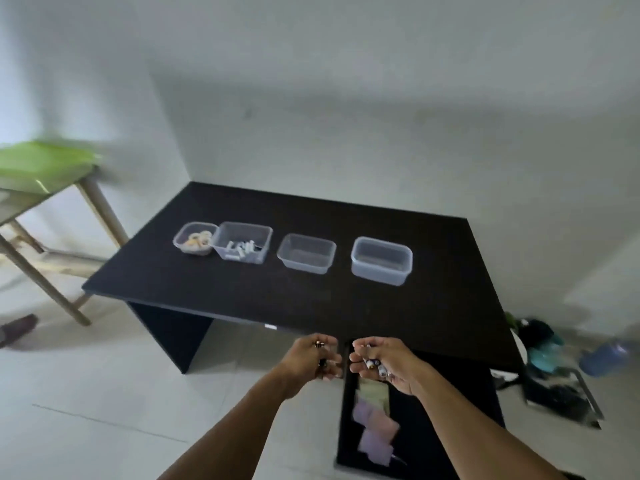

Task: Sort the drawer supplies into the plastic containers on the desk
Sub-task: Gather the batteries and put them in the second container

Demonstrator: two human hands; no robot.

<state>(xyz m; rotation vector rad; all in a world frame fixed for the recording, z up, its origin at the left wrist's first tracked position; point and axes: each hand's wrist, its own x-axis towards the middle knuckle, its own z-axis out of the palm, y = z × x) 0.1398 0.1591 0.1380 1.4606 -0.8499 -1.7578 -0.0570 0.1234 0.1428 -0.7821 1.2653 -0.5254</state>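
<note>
Several clear plastic containers stand in a row on the black desk (242, 292). The leftmost container (194, 239) holds tape rolls, the second container (242, 242) holds small white pieces, and the third container (306, 252) and fourth container (381, 259) look empty. Below the desk's front edge, my left hand (311, 362) is closed around small dark items. Beside it, my right hand (384, 365) grips several small batteries (372, 363). Both hands hover over the open drawer (346, 410), which holds pastel sticky-note pads (375, 424).
A wooden-legged table (52, 188) with a green top stands at the left. A shoe (19, 329) lies on the tiled floor. Dark bags and a blue bottle (602, 358) are piled at the right of the desk.
</note>
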